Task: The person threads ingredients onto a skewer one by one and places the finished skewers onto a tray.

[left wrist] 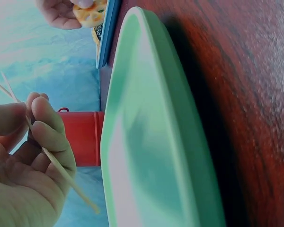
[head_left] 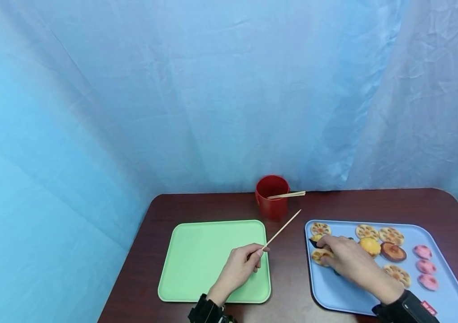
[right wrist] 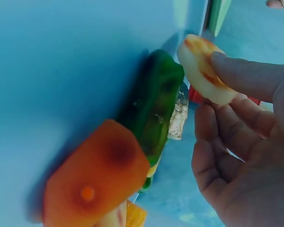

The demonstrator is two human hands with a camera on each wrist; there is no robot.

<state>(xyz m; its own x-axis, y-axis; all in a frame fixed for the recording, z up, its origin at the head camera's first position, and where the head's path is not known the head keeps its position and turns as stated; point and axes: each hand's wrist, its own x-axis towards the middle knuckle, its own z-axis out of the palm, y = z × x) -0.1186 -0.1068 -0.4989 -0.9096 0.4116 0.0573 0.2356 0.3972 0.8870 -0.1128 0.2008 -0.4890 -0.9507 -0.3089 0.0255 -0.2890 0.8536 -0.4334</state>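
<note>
The left hand (head_left: 238,267) hovered over the right edge of the green tray (head_left: 196,260), pinching a thin wooden skewer (head_left: 282,231) between thumb and fingers. The skewer slanted up and away toward the red cup (head_left: 272,195), its tip stopping short of it. More skewers (head_left: 287,195) lay across the cup's rim, poking out to the right.

The right hand (head_left: 347,260) rested on the left part of the blue tray (head_left: 333,294), its fingers curled around a lotus slice (right wrist: 201,71), held between thumb and fingertip. In the right wrist view a green pepper piece (right wrist: 154,111) and an orange piece (right wrist: 97,177) lay on the tray just beside that hand.

Other food sat on the blue tray: more lotus slices (head_left: 379,233) along the far edge, a yellow piece (head_left: 370,245), a dark brown round (head_left: 393,251) and three pink pieces (head_left: 425,267) on the right side. Both trays stood side by side, apart, on the dark brown counter (head_left: 374,206), with the cup behind the gap between them.
</note>
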